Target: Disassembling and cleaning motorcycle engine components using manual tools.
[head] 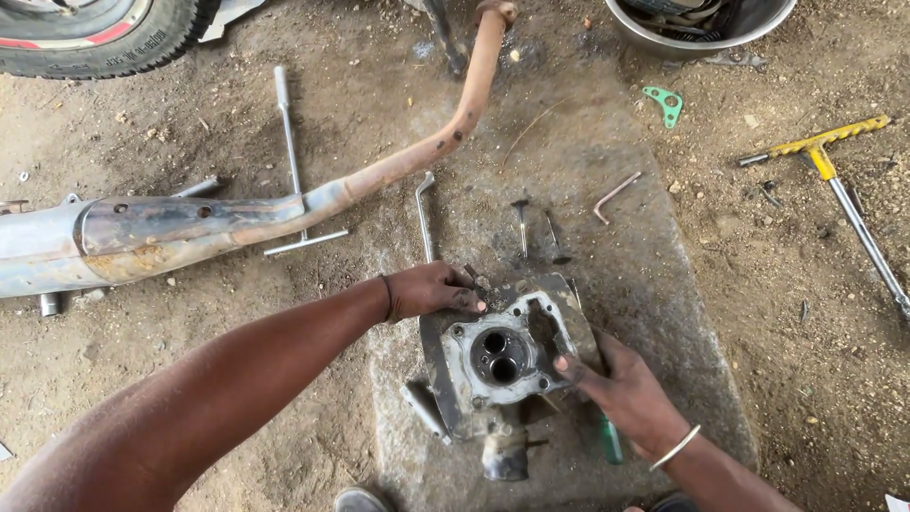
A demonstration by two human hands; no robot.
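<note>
A grey metal engine cylinder head lies on a flat stone slab on the dirt floor, its two round ports facing up. My left hand rests on its upper left corner, fingers curled over the edge. My right hand grips its right side, thumb on the machined face. A green-handled tool pokes out from under my right wrist; whether the hand holds it I cannot tell. Two valves lie on the slab just beyond the head.
A rusty exhaust pipe and silencer stretches across the left. A long T-wrench, a bent rod, a hex key, a green gasket and a yellow-handled T-wrench lie around. A tyre and steel bowl sit at the top.
</note>
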